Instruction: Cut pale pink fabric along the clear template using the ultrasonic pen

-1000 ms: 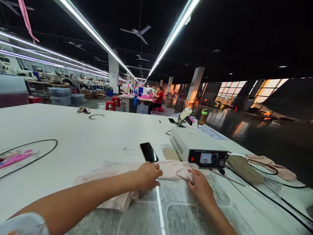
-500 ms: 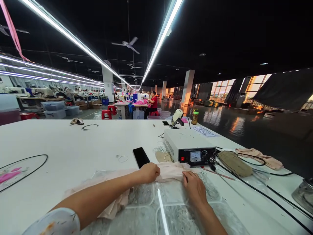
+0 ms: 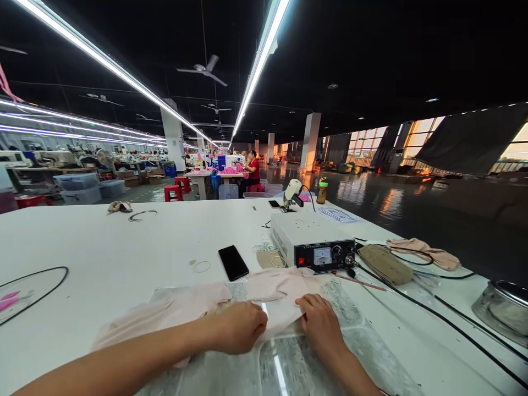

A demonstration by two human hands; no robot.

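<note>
Pale pink fabric (image 3: 282,283) lies across a clear plastic sheet (image 3: 297,363) on the white table. My left hand (image 3: 243,327) is closed on the fabric's near part, fingers curled in. To its right, my right hand (image 3: 322,319) pinches the fabric's right edge, with its fingertips on the cloth. Between the hands a stretch of the fabric lies over the sheet. More pale pink fabric (image 3: 181,305) spreads to the left, partly behind my left forearm.
Beyond the fabric lie a black phone (image 3: 233,262) and a control box (image 3: 311,239) with a dial. A cream hand-held machine (image 3: 292,192), a bottle (image 3: 322,191), khaki cloth (image 3: 385,264) and a glass jar (image 3: 503,311) are around it. Black cables (image 3: 437,330) cross the right side. A person (image 3: 253,169) sits farther back.
Both hands have come nearer to me, drawing the near part of the fabric over the plastic sheet. The camera view has shifted slightly to the right.
</note>
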